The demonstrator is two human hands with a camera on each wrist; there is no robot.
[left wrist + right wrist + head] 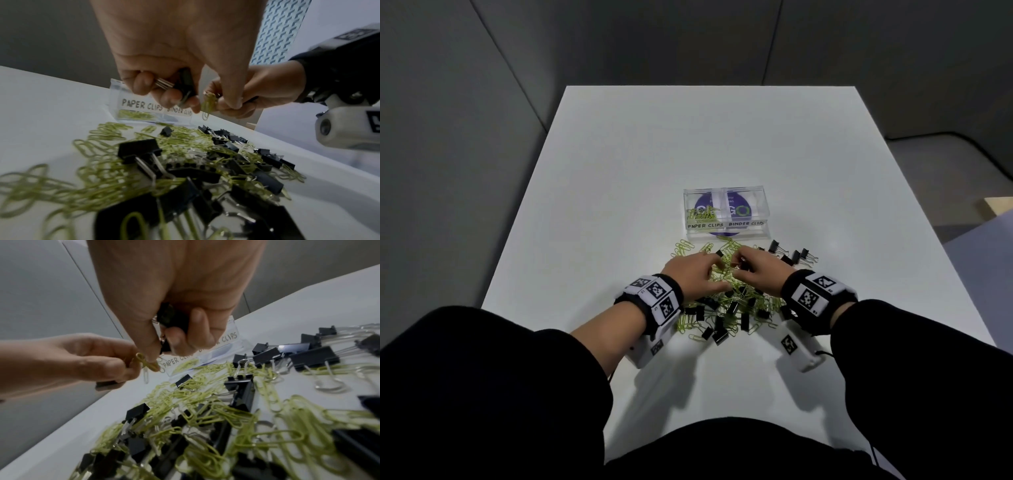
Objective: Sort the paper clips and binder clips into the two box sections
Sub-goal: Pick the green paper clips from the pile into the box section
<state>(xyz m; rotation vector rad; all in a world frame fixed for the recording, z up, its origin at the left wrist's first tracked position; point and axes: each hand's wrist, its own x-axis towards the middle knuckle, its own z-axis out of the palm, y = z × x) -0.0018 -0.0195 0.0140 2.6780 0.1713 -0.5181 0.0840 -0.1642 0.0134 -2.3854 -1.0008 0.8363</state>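
- Hovering just before the box (726,236), the left hand (693,270) pinched paper clips (208,102) while palming a binder clip (185,86).
- The right hand (756,270) clenched another binder clip (172,321); snagged clips risked landing in the wrong section.

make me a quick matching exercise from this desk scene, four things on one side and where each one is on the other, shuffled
Things:
1. green wire paper clips already sorted
2. black metal binder clips in a loose group
3. mixed heap of clips
4. clear plastic two-section box

Places:
A. under both hands
B. left box section
C. beyond the heap
D. on the table, right of the heap

Pairs: 1-B, 2-D, 3-A, 4-C
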